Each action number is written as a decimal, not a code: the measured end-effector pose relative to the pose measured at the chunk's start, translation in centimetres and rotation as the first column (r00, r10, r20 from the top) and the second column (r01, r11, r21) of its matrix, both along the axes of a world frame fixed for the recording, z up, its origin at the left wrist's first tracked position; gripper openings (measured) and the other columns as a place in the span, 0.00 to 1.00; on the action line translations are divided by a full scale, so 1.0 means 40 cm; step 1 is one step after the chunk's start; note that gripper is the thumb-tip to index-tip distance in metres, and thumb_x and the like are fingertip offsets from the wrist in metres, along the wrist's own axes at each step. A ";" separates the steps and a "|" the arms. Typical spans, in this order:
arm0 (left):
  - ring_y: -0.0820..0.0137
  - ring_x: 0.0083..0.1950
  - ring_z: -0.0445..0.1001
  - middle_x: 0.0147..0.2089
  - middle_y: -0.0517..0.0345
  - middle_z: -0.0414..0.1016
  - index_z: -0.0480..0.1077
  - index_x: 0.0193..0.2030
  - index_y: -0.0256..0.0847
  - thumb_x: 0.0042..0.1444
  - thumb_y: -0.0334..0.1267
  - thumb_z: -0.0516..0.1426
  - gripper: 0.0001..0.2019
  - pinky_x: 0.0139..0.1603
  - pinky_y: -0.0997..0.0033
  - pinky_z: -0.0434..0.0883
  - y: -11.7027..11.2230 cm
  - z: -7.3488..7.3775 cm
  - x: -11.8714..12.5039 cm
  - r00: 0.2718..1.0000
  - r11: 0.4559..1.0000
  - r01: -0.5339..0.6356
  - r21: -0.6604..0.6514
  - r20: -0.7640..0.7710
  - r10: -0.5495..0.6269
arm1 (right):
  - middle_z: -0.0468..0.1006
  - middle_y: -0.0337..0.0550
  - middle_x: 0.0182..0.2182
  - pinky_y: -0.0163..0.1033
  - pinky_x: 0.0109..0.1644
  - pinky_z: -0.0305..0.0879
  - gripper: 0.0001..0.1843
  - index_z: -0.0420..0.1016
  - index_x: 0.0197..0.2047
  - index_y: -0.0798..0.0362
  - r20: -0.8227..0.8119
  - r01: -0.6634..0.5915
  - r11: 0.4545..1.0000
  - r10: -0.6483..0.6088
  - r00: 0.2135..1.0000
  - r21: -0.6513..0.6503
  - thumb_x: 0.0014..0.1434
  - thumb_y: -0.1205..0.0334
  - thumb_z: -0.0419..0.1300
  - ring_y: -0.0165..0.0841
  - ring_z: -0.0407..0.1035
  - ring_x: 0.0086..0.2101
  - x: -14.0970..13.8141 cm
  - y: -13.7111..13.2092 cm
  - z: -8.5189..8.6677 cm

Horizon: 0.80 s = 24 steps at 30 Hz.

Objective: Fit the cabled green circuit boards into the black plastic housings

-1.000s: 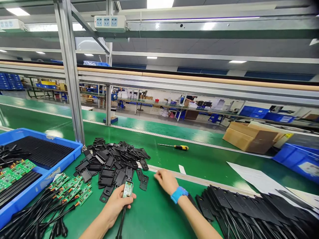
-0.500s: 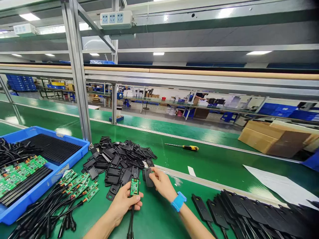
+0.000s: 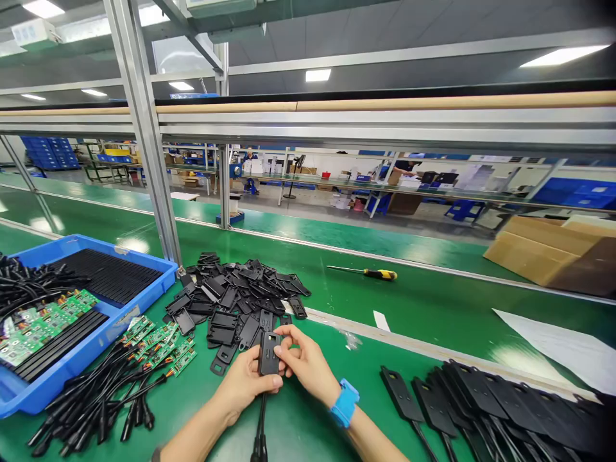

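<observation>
A black plastic housing (image 3: 269, 355) with a small window near its top sits between my two hands, a black cable (image 3: 260, 423) hanging from its lower end. My left hand (image 3: 246, 380) grips its left side and bottom, thumb across the lower edge. On its right side, the fingers of my right hand (image 3: 304, 359) pinch the cover, a blue band (image 3: 345, 403) round that wrist. The green circuit board is hidden beneath the cover, apart from what shows in the window. Just beyond my hands lies a pile of loose black housing parts (image 3: 231, 295).
At left, a blue tray (image 3: 158, 276) holds boards, cables and black strips; cabled circuit boards (image 3: 158, 346) lie beside it. Cabled black housings (image 3: 500, 404) line the right side. A screwdriver (image 3: 380, 274), a paper sheet (image 3: 553, 350) and a cardboard box (image 3: 534, 250) lie farther back.
My right hand has brought the black cover leftward onto the circuit board in my left hand, hiding the board. Both hands now hold the one piece. The view has tilted slightly.
</observation>
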<state>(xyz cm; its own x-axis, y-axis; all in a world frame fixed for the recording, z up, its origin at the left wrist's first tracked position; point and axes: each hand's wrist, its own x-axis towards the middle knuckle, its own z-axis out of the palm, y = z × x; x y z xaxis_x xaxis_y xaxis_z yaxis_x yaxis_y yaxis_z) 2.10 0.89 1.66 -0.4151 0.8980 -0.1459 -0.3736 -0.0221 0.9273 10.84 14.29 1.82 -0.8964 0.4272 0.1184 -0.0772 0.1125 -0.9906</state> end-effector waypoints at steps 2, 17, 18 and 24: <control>0.71 0.34 0.73 0.39 0.50 0.74 0.69 0.47 0.35 0.42 0.42 0.68 0.26 0.31 0.74 0.70 -0.002 0.011 0.003 0.998 1.000 0.012 -0.016 -0.057 -0.013 | 0.66 0.31 0.24 0.31 0.21 0.64 0.22 0.63 0.47 0.52 0.012 0.011 1.000 -0.011 1.000 -0.002 0.55 0.48 0.62 0.29 0.69 0.21 0.000 -0.001 -0.001; 0.69 0.30 0.75 0.35 0.50 0.74 0.66 0.47 0.34 0.47 0.48 0.64 0.25 0.32 0.70 0.72 -0.002 0.019 0.020 0.986 0.992 0.037 -0.125 -0.156 -0.056 | 0.66 0.38 0.20 0.35 0.23 0.55 0.25 0.68 0.32 0.55 0.185 0.022 0.989 -0.049 0.981 0.147 0.62 0.41 0.47 0.30 0.59 0.20 -0.008 -0.001 0.000; 0.70 0.31 0.75 0.36 0.51 0.74 0.65 0.50 0.34 0.46 0.47 0.65 0.27 0.33 0.70 0.72 -0.001 0.015 0.021 0.991 0.994 0.022 -0.104 -0.133 -0.035 | 0.69 0.42 0.25 0.37 0.28 0.60 0.22 0.70 0.38 0.56 0.169 0.057 0.962 -0.105 0.980 0.267 0.63 0.45 0.48 0.33 0.63 0.24 -0.004 -0.014 0.010; 0.67 0.45 0.73 0.47 0.48 0.72 0.34 0.70 0.46 0.43 0.37 0.68 0.56 0.42 0.71 0.69 -0.009 -0.015 0.015 0.986 0.983 0.168 0.078 -0.006 -0.168 | 0.67 0.46 0.47 0.36 0.47 0.63 0.32 0.51 0.65 0.52 0.315 -0.073 0.666 -0.251 0.915 0.743 0.58 0.60 0.55 0.37 0.67 0.43 0.042 -0.044 0.088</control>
